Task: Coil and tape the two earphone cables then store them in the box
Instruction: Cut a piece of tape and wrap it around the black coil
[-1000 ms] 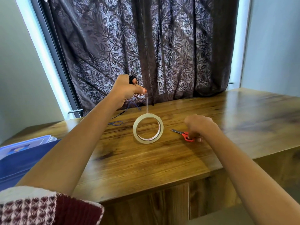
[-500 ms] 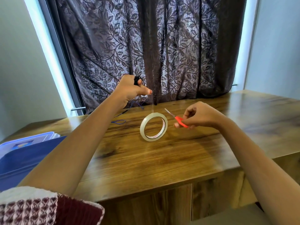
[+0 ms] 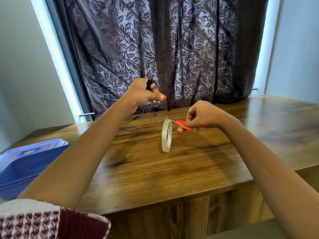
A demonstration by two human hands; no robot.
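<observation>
A dark leaf-patterned curtain (image 3: 172, 49) covers the window along the far side of the scene. In front of it stands a wooden table (image 3: 155, 173). A blue box (image 3: 25, 169) sits at the near-left end of the table, open side up, with a translucent lid (image 3: 31, 147) lying just beyond it. A patterned red-and-white sleeve (image 3: 43, 219) occupies the near-left corner.

Both forearms extend over the table. The left hand (image 3: 143, 94) is raised at the far centre, its fingers clenched round a black earphone cable (image 3: 150, 83) wound into a small coil, thumb pointing right. The right hand (image 3: 205, 116) is positioned right of centre, its fingers curled through the orange handles of the scissors (image 3: 183, 124). The blades point left, with the tips just above the top of the tape roll (image 3: 166, 135).

The tape roll is upright and seen nearly edge-on, between the two hands. Whether it rests on the table or hangs clear cannot be determined.

A blue earphone cable (image 3: 128, 128) lies loose on the table below the left hand, uncoiled and well apart from the box.
</observation>
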